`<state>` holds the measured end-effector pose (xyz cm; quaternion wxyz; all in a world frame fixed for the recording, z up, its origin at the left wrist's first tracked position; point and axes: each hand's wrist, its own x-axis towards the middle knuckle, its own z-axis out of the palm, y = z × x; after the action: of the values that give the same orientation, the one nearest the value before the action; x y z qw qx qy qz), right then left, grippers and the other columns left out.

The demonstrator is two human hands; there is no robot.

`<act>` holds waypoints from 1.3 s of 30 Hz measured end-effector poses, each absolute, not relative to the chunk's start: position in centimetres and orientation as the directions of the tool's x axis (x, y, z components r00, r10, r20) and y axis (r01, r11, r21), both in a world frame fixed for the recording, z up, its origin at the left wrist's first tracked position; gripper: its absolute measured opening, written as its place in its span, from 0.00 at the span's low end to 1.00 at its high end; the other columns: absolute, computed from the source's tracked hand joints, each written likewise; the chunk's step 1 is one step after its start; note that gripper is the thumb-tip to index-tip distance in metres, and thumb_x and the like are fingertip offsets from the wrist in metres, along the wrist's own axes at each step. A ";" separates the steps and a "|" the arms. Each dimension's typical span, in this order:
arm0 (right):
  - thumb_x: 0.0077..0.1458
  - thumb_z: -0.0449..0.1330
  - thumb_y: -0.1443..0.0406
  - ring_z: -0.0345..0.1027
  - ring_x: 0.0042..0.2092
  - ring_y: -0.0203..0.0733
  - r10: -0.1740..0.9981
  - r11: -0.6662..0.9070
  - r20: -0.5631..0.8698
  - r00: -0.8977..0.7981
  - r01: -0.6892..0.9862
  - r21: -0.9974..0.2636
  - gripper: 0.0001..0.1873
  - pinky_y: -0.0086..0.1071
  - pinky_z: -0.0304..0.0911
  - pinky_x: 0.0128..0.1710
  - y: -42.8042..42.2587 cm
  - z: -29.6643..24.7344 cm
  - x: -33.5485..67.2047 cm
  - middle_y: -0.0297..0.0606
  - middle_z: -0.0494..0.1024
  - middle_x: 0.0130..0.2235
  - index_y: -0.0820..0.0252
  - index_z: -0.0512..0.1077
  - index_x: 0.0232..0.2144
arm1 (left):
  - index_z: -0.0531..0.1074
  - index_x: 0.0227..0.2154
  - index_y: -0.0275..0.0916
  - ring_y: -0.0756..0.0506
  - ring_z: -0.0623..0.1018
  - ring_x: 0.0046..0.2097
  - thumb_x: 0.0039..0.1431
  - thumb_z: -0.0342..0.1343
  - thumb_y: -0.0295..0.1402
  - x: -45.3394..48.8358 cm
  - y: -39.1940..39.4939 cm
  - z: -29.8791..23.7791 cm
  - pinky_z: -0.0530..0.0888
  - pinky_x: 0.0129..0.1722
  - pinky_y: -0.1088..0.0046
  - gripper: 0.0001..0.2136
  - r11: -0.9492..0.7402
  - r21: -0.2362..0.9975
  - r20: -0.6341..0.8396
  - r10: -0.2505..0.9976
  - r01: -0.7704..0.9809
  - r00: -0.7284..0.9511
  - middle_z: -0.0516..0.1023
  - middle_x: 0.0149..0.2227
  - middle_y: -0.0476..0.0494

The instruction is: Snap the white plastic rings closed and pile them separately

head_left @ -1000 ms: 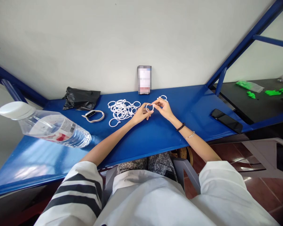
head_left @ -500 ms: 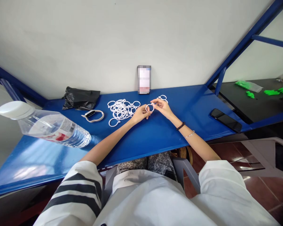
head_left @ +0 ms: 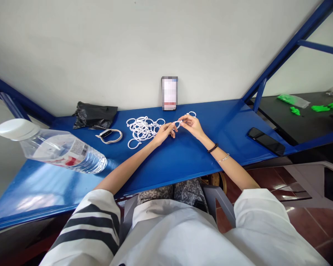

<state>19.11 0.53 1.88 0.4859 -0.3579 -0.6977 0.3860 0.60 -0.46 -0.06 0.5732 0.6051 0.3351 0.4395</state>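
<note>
Between my two hands is a white plastic ring (head_left: 178, 125), its sides pinched by fingertips. My left hand (head_left: 164, 133) is closed on its left side, partly covering it. On the right side, the thumb and fingers of my right hand (head_left: 192, 125) grip it near a small knob. Left of my left hand lies a heap of similar white rings (head_left: 141, 128), overlapping one another on the blue table (head_left: 166, 162). Just behind my right hand, a loose white ring (head_left: 192, 113) shows in part.
A phone (head_left: 170, 93) leans upright against the wall. On the left are a black plastic bag (head_left: 94, 115), a watch (head_left: 110, 136) and a large water bottle (head_left: 64, 147). A dark phone (head_left: 266, 141) lies at the right, near green pieces (head_left: 295, 110) on a black table.
The ring has tilted and looks narrower between my fingers. My left fingers have shifted over its upper left side; both arms stay nearly in place.
</note>
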 end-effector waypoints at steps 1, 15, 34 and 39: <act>0.52 0.64 0.52 0.73 0.40 0.41 0.874 0.445 0.404 -0.270 0.114 -0.888 0.17 0.35 0.70 0.41 0.5 1.9 19.1 0.39 0.78 0.40 0.57 0.74 0.37 | 0.71 0.29 0.35 0.53 0.73 0.23 0.58 0.52 0.53 0.6 -0.4 -0.1 0.72 0.28 0.75 0.23 -0.125 0.988 0.151 0.909 -0.093 0.388 0.76 0.29 0.45; 0.51 0.62 0.48 0.70 0.33 0.37 0.959 0.243 0.224 -0.175 0.095 -0.965 0.20 0.30 0.68 0.32 1.1 1.5 19.1 0.36 0.77 0.34 0.58 0.75 0.33 | 0.72 0.25 0.35 0.53 0.72 0.25 0.53 0.60 0.49 0.6 -0.6 0.1 0.70 0.29 0.75 0.19 -0.173 0.983 0.185 0.903 -0.065 0.389 0.75 0.29 0.47; 0.47 0.67 0.52 0.73 0.35 0.38 0.939 0.186 0.181 -0.293 -0.011 -0.982 0.17 0.32 0.67 0.38 0.7 1.5 18.8 0.37 0.79 0.34 0.58 0.77 0.33 | 0.71 0.30 0.36 0.53 0.71 0.23 0.52 0.62 0.47 0.4 -0.5 -0.6 0.69 0.25 0.77 0.17 -0.249 0.968 0.247 0.956 -0.006 0.156 0.71 0.23 0.51; 0.48 0.67 0.53 0.74 0.37 0.40 0.926 0.200 0.182 -0.332 0.020 -0.980 0.16 0.34 0.69 0.41 0.7 0.9 18.7 0.37 0.79 0.35 0.58 0.76 0.34 | 0.74 0.35 0.35 0.52 0.73 0.24 0.52 0.62 0.48 0.4 -0.4 -0.7 0.71 0.26 0.76 0.19 -0.245 0.969 0.245 0.960 -0.014 0.134 0.76 0.28 0.47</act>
<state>18.68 0.69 0.90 0.4423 -0.3720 -0.6357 0.5117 0.43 -0.37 -0.71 0.4663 0.5915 0.4000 0.5223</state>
